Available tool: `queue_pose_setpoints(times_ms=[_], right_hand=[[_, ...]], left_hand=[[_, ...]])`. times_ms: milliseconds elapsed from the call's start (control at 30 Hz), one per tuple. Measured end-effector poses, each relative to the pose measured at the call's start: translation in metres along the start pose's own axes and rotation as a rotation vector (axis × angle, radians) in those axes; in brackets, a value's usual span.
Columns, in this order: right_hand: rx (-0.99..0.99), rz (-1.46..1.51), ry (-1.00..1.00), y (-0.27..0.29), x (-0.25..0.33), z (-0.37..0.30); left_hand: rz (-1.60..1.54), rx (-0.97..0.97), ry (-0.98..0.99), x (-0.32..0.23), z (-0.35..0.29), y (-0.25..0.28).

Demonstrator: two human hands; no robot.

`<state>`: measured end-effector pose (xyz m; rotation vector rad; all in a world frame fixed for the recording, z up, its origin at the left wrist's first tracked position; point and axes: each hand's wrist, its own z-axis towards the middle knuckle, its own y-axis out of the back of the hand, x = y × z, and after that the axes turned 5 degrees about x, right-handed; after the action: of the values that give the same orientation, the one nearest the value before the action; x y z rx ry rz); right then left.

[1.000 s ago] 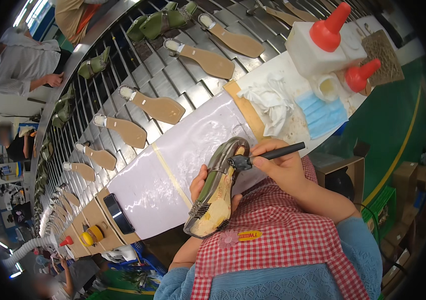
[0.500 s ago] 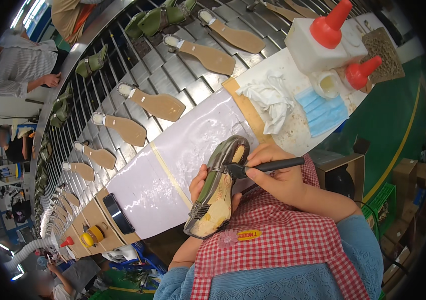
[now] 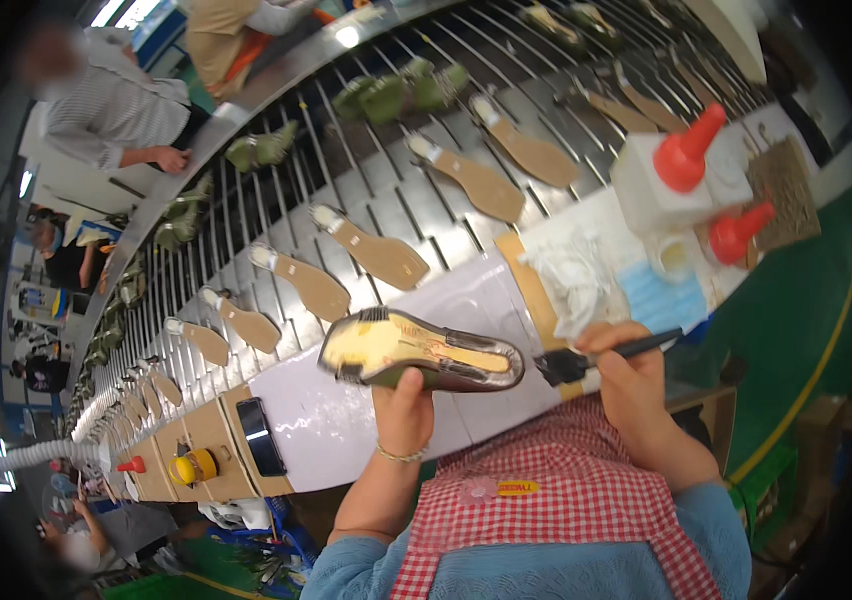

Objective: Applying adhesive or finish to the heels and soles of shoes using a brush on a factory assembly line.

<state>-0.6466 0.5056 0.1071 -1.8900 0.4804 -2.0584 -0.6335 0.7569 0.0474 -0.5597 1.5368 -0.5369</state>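
Note:
My left hand (image 3: 404, 415) holds a dark green shoe (image 3: 401, 345) bottom up over the pale work mat (image 3: 321, 400). Its thumb lies along the near edge, while most of the other fingers are hidden beneath. A cream, unsoled underside faces me, with dark edges wrapped round it. Pinched in my right hand (image 3: 634, 368) is a flat brush (image 3: 561, 367) with a black handle. The dark bristles point left, close to the shoe's narrow end but apart from it.
Beyond the mat, tan soles (image 3: 371, 250) and green shoes (image 3: 401, 92) lie on a roller conveyor (image 3: 426, 205). Right of the mat are a red-topped white bottle (image 3: 646, 185), a blue face mask (image 3: 661, 292) and white crumpled cloth (image 3: 571, 285). A phone (image 3: 262, 437) lies left; a person (image 3: 116, 105) stands across.
The brush has come off the shoe's underside and moved right. My left hand has turned the shoe from upright to nearly sideways, its narrow end now pointing right.

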Motion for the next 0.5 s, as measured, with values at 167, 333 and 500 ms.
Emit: queue_pose_setpoints(times_ms=[167, 333, 500], right_hand=[[0.004, -0.023, 0.106, 0.020, 0.029, -0.001], [0.020, -0.119, 0.088, 0.050, 0.049, 0.012], [-0.090, -0.119, 0.079, 0.081, 0.061, 0.029]], left_hand=[[-0.233, 0.176, 0.124, -0.049, 0.094, -0.022], [-0.255, 0.314, 0.016, -0.064, 0.246, -0.074], [-0.180, 0.338, -0.008, -0.010, 0.410, -0.127]])
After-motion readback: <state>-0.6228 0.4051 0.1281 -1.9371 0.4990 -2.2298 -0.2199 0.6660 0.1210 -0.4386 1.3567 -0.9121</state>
